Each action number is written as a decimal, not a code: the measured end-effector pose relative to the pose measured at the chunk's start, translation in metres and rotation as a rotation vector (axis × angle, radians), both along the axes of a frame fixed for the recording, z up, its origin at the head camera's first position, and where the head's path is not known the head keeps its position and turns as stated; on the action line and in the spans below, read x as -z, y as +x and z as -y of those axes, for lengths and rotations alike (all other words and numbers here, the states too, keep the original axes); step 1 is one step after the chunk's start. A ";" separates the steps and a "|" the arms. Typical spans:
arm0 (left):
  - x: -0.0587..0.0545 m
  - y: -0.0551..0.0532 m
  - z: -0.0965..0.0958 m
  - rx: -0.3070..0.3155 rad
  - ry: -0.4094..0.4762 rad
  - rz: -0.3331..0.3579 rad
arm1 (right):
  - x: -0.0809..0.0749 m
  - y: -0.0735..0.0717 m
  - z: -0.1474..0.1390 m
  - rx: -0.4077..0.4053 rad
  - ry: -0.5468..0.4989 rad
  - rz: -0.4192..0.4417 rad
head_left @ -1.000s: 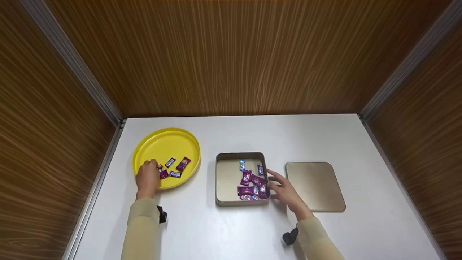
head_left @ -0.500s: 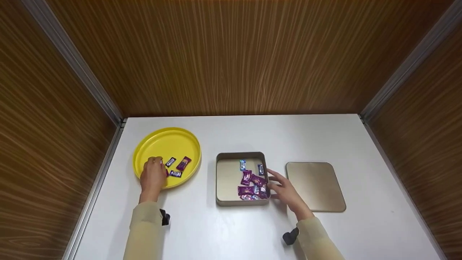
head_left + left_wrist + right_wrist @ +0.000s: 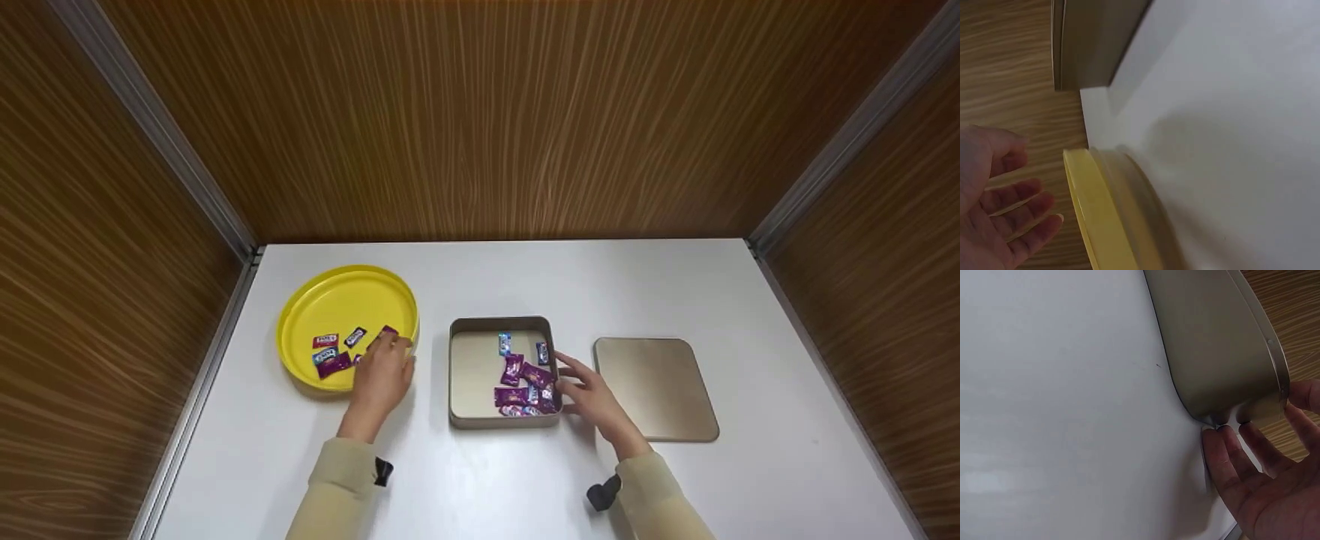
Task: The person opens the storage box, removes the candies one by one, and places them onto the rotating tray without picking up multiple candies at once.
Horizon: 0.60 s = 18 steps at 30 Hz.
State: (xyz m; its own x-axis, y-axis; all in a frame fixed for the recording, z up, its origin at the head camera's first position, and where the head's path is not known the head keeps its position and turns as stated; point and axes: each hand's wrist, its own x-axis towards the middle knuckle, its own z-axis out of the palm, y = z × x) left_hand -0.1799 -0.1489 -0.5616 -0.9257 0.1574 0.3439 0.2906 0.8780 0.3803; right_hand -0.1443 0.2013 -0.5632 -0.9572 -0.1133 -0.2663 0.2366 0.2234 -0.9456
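Note:
My left hand (image 3: 382, 379) is over the right side of a yellow round tray (image 3: 330, 289), its fingertips by a purple-wrapped candy (image 3: 388, 330) that they partly cover. In the left wrist view the fingers (image 3: 1022, 216) are loosely bent, with nothing seen between them. A red candy (image 3: 325, 341), a blue candy (image 3: 325, 355), a purple candy (image 3: 334, 365) and a dark one (image 3: 355, 337) lie left of this hand. My right hand (image 3: 596, 401) touches the right wall of a square metal tin (image 3: 504, 422) with extended fingertips. Several wrapped candies (image 3: 511, 396) lie inside the tin.
A flat metal lid (image 3: 656, 386) lies on the white table (image 3: 480, 487), right of the tin and partly behind my right hand. Wood-grain panels (image 3: 480, 120) rise behind the table and at both sides.
My left hand has moved rightward across the tray, uncovering the red, blue and purple candies at its left and covering part of those at its right. My right hand stays at the tin.

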 end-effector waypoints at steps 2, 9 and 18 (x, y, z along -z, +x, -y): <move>-0.003 0.004 -0.012 0.041 -0.010 0.012 | 0.000 0.000 0.000 0.003 0.002 0.000; -0.013 0.014 -0.050 0.117 -0.034 0.106 | 0.030 -0.018 -0.006 0.060 0.018 -0.060; -0.008 0.017 -0.088 0.247 -0.043 0.133 | 0.028 -0.027 0.002 0.080 0.040 -0.089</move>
State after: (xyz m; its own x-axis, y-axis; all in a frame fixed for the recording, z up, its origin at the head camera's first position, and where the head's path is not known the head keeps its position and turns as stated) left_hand -0.1627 -0.0613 -0.5536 -0.8941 0.3954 0.2102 0.4476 0.8033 0.3928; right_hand -0.1715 0.1994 -0.5917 -0.9828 -0.0264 -0.1829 0.1710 0.2454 -0.9542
